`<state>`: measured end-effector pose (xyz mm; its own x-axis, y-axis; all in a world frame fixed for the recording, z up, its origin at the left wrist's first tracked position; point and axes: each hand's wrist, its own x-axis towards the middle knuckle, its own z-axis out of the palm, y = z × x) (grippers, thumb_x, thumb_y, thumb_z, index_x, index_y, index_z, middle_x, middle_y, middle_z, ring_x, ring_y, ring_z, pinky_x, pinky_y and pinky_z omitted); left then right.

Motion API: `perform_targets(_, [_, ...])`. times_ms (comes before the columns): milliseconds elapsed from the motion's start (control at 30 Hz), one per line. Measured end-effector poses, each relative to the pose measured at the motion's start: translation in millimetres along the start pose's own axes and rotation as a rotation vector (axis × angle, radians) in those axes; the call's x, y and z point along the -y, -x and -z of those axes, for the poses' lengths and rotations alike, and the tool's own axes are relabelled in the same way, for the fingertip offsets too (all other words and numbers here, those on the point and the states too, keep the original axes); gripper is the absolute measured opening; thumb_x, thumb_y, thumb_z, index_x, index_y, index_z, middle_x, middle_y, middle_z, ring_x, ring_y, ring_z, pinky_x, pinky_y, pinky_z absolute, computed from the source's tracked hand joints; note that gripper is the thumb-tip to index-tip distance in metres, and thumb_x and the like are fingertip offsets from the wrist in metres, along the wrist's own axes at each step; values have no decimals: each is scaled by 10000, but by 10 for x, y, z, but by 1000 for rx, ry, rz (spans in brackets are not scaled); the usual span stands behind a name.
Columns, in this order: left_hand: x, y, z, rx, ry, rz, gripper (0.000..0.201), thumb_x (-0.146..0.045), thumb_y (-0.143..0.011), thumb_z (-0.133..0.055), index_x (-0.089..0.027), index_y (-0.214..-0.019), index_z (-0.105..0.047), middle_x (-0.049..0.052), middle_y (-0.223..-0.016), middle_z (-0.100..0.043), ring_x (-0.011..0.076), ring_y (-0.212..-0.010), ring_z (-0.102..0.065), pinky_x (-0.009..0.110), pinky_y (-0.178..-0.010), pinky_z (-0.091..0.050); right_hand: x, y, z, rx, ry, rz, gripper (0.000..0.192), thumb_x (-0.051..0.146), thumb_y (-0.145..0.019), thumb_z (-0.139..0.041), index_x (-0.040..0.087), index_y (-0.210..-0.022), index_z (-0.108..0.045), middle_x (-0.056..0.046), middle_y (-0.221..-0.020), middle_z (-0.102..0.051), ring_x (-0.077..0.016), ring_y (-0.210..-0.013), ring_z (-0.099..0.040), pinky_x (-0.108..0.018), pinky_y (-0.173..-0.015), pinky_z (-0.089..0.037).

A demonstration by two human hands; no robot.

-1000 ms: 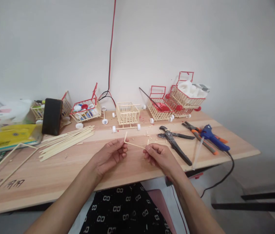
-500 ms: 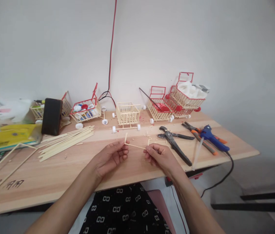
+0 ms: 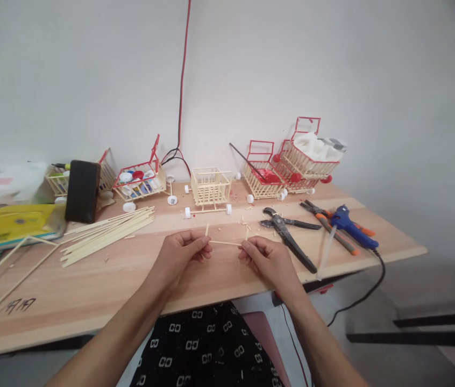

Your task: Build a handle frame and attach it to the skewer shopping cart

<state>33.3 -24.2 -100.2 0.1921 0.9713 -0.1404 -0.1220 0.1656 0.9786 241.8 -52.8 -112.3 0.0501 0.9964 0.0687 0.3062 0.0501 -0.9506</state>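
Note:
Between my hands is a small U-shaped frame of thin pale wooden sticks (image 3: 226,243), its long piece level and a short piece standing up at each end. My left hand (image 3: 183,250) pinches the left corner between thumb and fingers. At the right corner, my right hand (image 3: 265,258) grips it the same way. Just beyond the frame stands a small unpainted stick cart (image 3: 211,188) with white wheels. Small cut stick bits (image 3: 244,220) are scattered on the wooden table (image 3: 130,285) between the cart and my hands.
Cutters (image 3: 290,239), orange-handled pliers (image 3: 336,234) and a blue glue gun (image 3: 350,226) lie to the right. On the left are loose sticks (image 3: 110,234), a phone (image 3: 83,191) and a yellow packet (image 3: 18,223). Red-trimmed carts (image 3: 265,177) stand along the wall.
My left hand has turned over, its thumb now on top at the frame's left corner. The long stick has come closer to level. My right hand keeps its grip.

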Motion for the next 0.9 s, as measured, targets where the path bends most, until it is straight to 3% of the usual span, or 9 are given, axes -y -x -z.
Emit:
perform_targets(200, [17,4,6,-14,18,-10,205,-322,-708,-749,-132,-671,-682,43,-657,-676,108,-577,-570,223,-597,-441,41,-1,6,20,72,61,311,415,-859,-569,191,-685,-696,-28,-677,-710,-140,-589,-624,-240,-592,-460])
perform_targets(433, [62,-14,6,-34,141,14,184,-295,-698,-762,-129,-685,-683,30,-669,-667,97,-581,-564,220,-616,-460,-63,-25,38,-12,-55,-2,477,563,-878,-483,150,-848,-721,-99,-806,-742,-145,-534,-600,-243,-460,-421])
perform_targets(600, [62,-5,-1,-36,144,3,193,-299,-689,-767,-128,-678,-678,30,-660,-663,101,-584,-564,226,-617,-460,-29,-25,-28,-42,0,65,359,487,-867,-542,177,-758,-688,-51,-694,-707,-145,-575,-611,-245,-577,-465])
perform_targets(900, [64,9,-6,-14,134,6,198,-302,-710,-753,-125,-681,-670,25,-666,-655,93,-591,-557,214,-628,-452,18,-26,-75,-93,79,133,317,408,-881,-521,190,-675,-623,-4,-603,-606,-141,-588,-561,-235,-574,-403])
